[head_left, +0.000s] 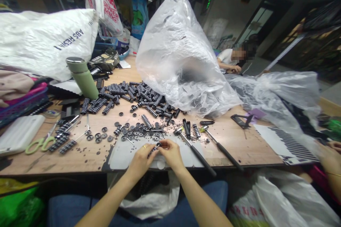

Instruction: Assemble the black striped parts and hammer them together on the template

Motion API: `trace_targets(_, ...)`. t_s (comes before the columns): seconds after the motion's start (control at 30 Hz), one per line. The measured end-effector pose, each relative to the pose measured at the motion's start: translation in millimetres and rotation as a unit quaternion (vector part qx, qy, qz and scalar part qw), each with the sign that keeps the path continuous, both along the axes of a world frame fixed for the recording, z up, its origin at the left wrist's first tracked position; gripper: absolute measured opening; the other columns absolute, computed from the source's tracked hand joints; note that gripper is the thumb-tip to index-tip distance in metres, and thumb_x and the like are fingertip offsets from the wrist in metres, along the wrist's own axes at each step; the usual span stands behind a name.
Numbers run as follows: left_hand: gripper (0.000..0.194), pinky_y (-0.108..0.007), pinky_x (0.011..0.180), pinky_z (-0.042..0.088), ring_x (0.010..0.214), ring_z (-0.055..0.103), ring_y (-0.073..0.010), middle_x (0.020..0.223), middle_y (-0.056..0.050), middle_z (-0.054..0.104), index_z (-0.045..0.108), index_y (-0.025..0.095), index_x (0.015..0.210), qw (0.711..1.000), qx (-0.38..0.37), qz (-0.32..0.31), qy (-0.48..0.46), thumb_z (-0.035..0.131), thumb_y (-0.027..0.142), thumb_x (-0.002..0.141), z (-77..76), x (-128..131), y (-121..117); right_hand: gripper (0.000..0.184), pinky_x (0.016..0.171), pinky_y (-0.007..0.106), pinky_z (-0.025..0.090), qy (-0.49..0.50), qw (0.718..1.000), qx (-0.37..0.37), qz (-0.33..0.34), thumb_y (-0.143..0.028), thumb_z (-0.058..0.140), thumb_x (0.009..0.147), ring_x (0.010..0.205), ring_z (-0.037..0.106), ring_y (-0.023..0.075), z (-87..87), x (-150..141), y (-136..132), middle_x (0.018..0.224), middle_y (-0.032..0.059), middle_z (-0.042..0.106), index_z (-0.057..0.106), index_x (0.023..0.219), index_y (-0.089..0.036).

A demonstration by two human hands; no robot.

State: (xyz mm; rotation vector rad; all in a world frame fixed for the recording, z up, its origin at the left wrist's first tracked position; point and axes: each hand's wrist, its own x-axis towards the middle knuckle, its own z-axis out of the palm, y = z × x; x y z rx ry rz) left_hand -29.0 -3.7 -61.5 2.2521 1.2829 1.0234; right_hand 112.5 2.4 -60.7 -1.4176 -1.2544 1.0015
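My left hand [141, 159] and my right hand [170, 153] meet at the table's near edge, both pinched on a short black-and-white stacked rod [153, 149] held between them. They hover over a white mat [122, 156]. Just beyond lie loose black discs [134, 130] and a big pile of finished striped rods [138, 95]. A small hammer [193, 149] lies right of my right hand.
A second long-handled tool [221, 147] lies further right. A green flask [83, 77] stands at left, with green scissors [39, 144] near the edge. A large clear plastic bag [181, 56] rises behind. A co-worker's hand [331, 159] shows at far right; another person [231, 60] sits beyond.
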Motion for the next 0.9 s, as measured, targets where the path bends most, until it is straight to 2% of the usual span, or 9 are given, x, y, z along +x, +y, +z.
trace_targets(0.17, 0.023, -0.033, 0.076, 0.05, 0.085, 0.061, -0.0178, 0.089, -0.008, 0.065, 0.059, 0.016, 0.095, 1.0, -0.001, 0.006, -0.006, 0.043, 0.029, 0.085, -0.9, -3, 0, 0.018, 0.065, 0.028, 0.053, 0.025, 1.0, -0.009, -0.016, -0.019, 0.064, 0.06, 0.065, 0.063, 0.0156, 1.4, -1, -1, 0.07, 0.0028, 0.068, 0.065, 0.077, -0.015)
trace_targets(0.4, 0.024, -0.031, 0.078, 0.05, 0.086, 0.061, -0.0173, 0.09, -0.008, 0.064, 0.058, 0.014, 0.097, 1.0, -0.004, 0.006, -0.013, 0.043, 0.029, 0.085, -3.5, -7, -2, 0.018, 0.065, 0.029, 0.052, 0.007, 1.0, -0.005, -0.017, -0.018, 0.063, 0.061, 0.065, 0.063, 0.016, 4.5, -5, -1, 0.07, 0.0026, 0.068, 0.064, 0.078, -0.015)
trace_targets(0.53, 0.025, -0.032, 0.078, 0.05, 0.086, 0.061, -0.0177, 0.09, -0.008, 0.065, 0.059, 0.015, 0.096, 1.0, -0.011, 0.008, -0.015, 0.043, 0.031, 0.085, -6.5, -7, -3, 0.016, 0.067, 0.029, 0.053, -0.057, 0.998, 0.029, -0.017, -0.017, 0.06, 0.066, 0.069, 0.064, 0.0162, 5.0, -8, -7, 0.074, 0.0029, 0.068, 0.065, 0.081, -0.016)
trace_targets(0.6, 0.029, -0.033, 0.08, 0.049, 0.088, 0.061, -0.0185, 0.094, -0.009, 0.064, 0.056, 0.015, 0.104, 1.0, -0.015, 0.013, -0.019, 0.042, 0.032, 0.085, -7.7, -7, -3, 0.018, 0.071, 0.029, 0.052, -0.103, 0.991, 0.086, -0.003, -0.016, 0.055, 0.07, 0.074, 0.063, 0.0159, 6.8, -9, -10, 0.081, 0.0033, 0.068, 0.065, 0.085, -0.018)
trace_targets(0.73, 0.038, -0.037, 0.091, 0.043, 0.106, 0.052, -0.0187, 0.114, -0.011, 0.056, 0.04, 0.018, 0.124, 0.998, -0.005, 0.017, -0.053, 0.038, 0.028, 0.087, -4.8, -7, 2, 0.025, 0.083, 0.031, 0.048, -0.166, 0.963, 0.201, 0.062, -0.012, 0.048, 0.075, 0.091, 0.06, 0.0161, 12.9, -6, -7, 0.097, 0.0046, 0.066, 0.063, 0.094, -0.02)
trace_targets(0.8, 0.035, -0.037, 0.094, 0.04, 0.11, 0.048, -0.0176, 0.116, -0.01, 0.053, 0.04, 0.018, 0.122, 0.996, 0.001, 0.029, -0.081, 0.036, 0.024, 0.088, -3.0, -8, 6, 0.025, 0.084, 0.031, 0.047, -0.194, 0.959, 0.201, 0.054, -0.013, 0.046, 0.076, 0.094, 0.058, 0.0167, 13.7, -6, 1, 0.099, 0.0058, 0.064, 0.061, 0.096, -0.019)
trace_targets(0.9, 0.026, -0.035, 0.09, 0.043, 0.102, 0.052, -0.0172, 0.105, -0.008, 0.057, 0.046, 0.019, 0.11, 0.993, -0.004, 0.053, -0.102, 0.038, 0.024, 0.087, -5.1, -11, 9, 0.019, 0.084, 0.037, 0.045, -0.296, 0.943, 0.149, 0.014, -0.016, 0.049, 0.078, 0.093, 0.056, 0.0209, 8.3, -8, 15, 0.093, 0.0086, 0.063, 0.061, 0.093, -0.018)
